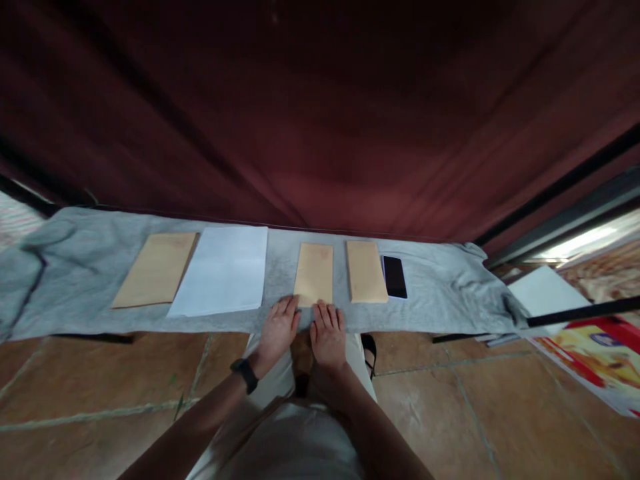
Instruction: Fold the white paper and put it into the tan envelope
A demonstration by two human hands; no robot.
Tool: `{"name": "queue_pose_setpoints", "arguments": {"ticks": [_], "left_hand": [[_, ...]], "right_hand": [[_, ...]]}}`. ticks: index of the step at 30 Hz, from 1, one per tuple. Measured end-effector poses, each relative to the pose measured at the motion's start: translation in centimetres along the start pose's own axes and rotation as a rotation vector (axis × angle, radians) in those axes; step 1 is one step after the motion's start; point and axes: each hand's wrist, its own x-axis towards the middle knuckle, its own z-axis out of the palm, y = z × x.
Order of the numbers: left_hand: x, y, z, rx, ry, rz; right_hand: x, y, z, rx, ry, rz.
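At the centre of the dial, on a grey cloth (440, 283): one small kraft envelope (315, 272), lying flat, its short six-o'clock edge close to the cloth's front. At seven o'clock: left hand (281, 325), dark wristband (245, 375) behind it; fingertips laid at the envelope's near corner, nothing gripped. Between five and six: right hand (329, 333); fingers extended, tips on the near edge, likewise grasping nothing. At nine o'clock, nearest first: white paper sheets (223, 267), then a larger kraft envelope (156, 270) close beside them. At three o'clock: a thicker kraft packet (366, 270), with a smartphone (395, 277) close against its far side. At twelve: dark red fabric (320, 133). Handling note, by judgement: flat fingers and light, matched pressure suit thin paper; a heavier push from either hand could skew the envelope or crease its corner.
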Motion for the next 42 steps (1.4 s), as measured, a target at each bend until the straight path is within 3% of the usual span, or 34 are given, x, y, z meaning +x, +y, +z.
{"name": "queue_pose_setpoints", "arguments": {"ticks": [5, 10, 16, 21, 24, 28, 31, 33, 37, 42], "left_hand": [[3.5, 0.8, 0.2, -0.129, 0.03, -0.31], [6.0, 0.3, 0.2, -0.564, -0.029, -0.585], [6.1, 2.2, -1.3, -0.84, 0.06, -0.449], [5.5, 4.0, -2.4, -1.033, 0.025, -0.432], [4.7, 4.1, -1.8, -1.15, -0.006, -0.519], [3.4, 4.1, -0.5, -1.249, -0.038, -0.664], [3.1, 4.4, 0.0, -1.331, -0.068, -0.654], [3.1, 4.3, 0.2, -1.355, -0.064, -0.652], [3.4, 3.3, 0.4, -1.344, -0.043, -0.673], [4.3, 1.3, 0.4, -1.208, -0.105, -0.695]], "right_hand": [[0.2, -0.1, -0.2, 0.008, -0.008, 0.008], [1.2, -0.4, -0.8, 0.04, 0.021, 0.036], [3.9, -0.8, -2.2, -0.028, 0.008, 0.12], [4.8, 0.2, -4.0, 0.019, 0.029, 0.148], [4.8, 1.0, -4.6, 0.256, 0.123, 0.218], [4.6, 1.0, -4.0, 0.843, 0.237, 0.43], [4.3, 0.0, -2.9, 1.337, 0.204, 0.608], [4.1, -0.7, -2.2, 1.542, 0.184, 0.708], [3.7, -1.3, -1.6, 1.699, 0.139, 0.844], [3.3, -0.5, -1.8, 1.674, -0.023, 0.854]]}}
